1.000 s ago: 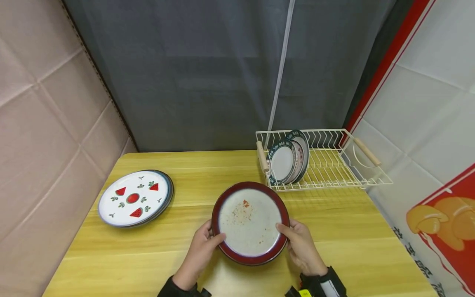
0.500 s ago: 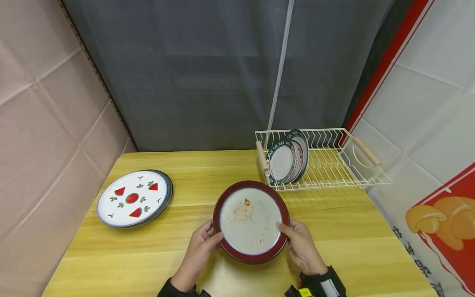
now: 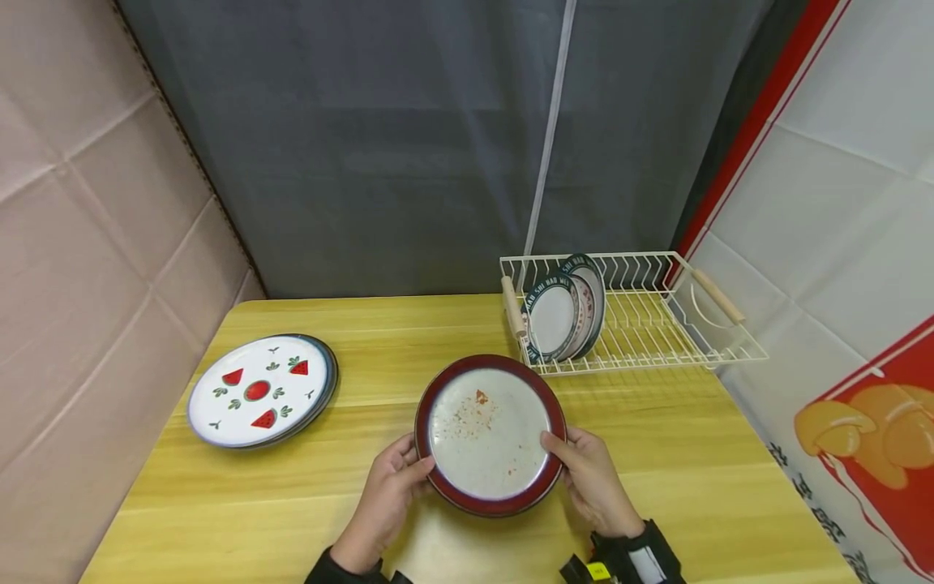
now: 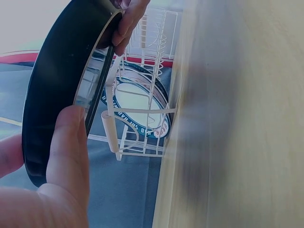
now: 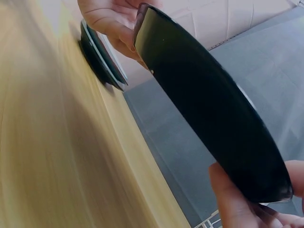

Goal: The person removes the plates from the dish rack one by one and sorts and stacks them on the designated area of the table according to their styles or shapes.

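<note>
Both hands hold a round plate (image 3: 490, 438) with a dark red rim and a pale centre dotted with reddish-brown specks. My left hand (image 3: 387, 495) grips its left edge, thumb on top and fingers underneath. On the opposite side, my right hand (image 3: 594, 478) pinches the rim, its thumb reaching onto the pale centre. Each wrist view shows the plate's dark underside (image 4: 52, 85) (image 5: 194, 99) raised over the wooden table (image 3: 292, 519), which carries a shadow beneath it.
A cream wire dish rack (image 3: 649, 324) with wooden handles stands at the back right, several green-rimmed plates (image 3: 552, 320) upright at its left end. On the left lies a plate stack (image 3: 255, 389), watermelon-patterned on top. A grey curtain (image 3: 365, 162) hangs behind the table.
The plate stays in both hands at nearly the same spot and tilt. The whole head view has shifted very slightly; the rack and the plate stack stay in place.
</note>
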The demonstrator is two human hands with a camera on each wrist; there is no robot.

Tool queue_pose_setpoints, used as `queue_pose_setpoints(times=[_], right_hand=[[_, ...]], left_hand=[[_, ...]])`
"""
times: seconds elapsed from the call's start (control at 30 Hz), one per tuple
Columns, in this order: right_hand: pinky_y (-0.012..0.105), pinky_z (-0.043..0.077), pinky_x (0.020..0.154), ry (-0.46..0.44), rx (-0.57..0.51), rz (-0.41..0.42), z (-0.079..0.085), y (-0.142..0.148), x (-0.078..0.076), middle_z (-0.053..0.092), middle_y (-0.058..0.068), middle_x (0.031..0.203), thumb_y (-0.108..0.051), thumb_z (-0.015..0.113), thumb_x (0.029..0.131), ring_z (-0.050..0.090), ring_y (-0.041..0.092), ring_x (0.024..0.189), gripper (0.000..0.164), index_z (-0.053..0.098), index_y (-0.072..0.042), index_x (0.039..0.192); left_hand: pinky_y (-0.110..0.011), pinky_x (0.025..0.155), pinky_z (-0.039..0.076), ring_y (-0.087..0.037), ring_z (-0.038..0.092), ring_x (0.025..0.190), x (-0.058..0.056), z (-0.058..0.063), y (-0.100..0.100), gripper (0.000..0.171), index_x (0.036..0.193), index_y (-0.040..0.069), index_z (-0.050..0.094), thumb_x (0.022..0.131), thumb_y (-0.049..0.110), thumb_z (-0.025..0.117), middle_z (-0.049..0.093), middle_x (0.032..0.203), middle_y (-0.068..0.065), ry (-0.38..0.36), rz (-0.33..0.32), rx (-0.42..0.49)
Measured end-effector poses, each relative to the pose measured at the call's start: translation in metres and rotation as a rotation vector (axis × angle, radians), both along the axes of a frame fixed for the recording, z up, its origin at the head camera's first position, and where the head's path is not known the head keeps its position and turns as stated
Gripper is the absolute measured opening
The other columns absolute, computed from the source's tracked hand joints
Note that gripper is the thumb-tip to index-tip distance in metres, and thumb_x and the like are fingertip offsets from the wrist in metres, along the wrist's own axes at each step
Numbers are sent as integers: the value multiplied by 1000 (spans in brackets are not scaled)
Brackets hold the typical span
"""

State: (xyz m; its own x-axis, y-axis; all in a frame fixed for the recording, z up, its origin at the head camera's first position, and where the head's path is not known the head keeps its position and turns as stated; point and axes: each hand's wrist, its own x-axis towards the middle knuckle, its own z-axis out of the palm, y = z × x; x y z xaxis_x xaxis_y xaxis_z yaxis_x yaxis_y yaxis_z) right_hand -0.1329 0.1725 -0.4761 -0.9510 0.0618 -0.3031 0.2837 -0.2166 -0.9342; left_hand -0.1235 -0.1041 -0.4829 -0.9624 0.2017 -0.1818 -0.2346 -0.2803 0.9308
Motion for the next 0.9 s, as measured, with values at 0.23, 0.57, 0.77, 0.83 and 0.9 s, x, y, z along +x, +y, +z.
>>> queue_pose_setpoints(times=[0.23,0.57,0.77,0.83,0.9], right_hand=[[29,61,79,27,94,5,1,-3,0,72,18,108,-14,66,95,72,19,91,41,58,6,130],[26,60,79,137,321,-51,5,-1,-1,68,23,118,-22,54,104,70,11,91,38,61,5,129],[30,59,84,164,283,-67,5,2,-1,65,30,120,-15,49,105,72,16,95,37,54,11,132],[29,59,84,162,286,-67,5,3,-1,65,30,120,-17,49,106,72,19,97,38,54,10,132],[28,59,84,163,294,-71,5,5,-2,65,30,121,-20,49,106,72,21,99,40,54,9,132]], left_hand=[[-32,78,59,-16,70,85,0,-1,0,59,144,-12,36,92,3,60,58,133,-29,0,0,18],[-30,74,59,-15,68,82,-2,-6,-1,58,144,-12,37,93,2,59,59,131,-27,-28,48,52],[-30,78,60,-16,70,88,-6,-9,-7,54,145,-11,35,95,-1,53,59,132,-24,-47,115,111],[-29,81,60,-15,69,92,-9,-9,-10,53,146,-11,34,97,0,52,58,134,-23,-47,138,120],[-28,83,59,-13,69,95,-13,-10,-13,53,147,-10,33,98,2,51,58,135,-21,-54,165,122]])
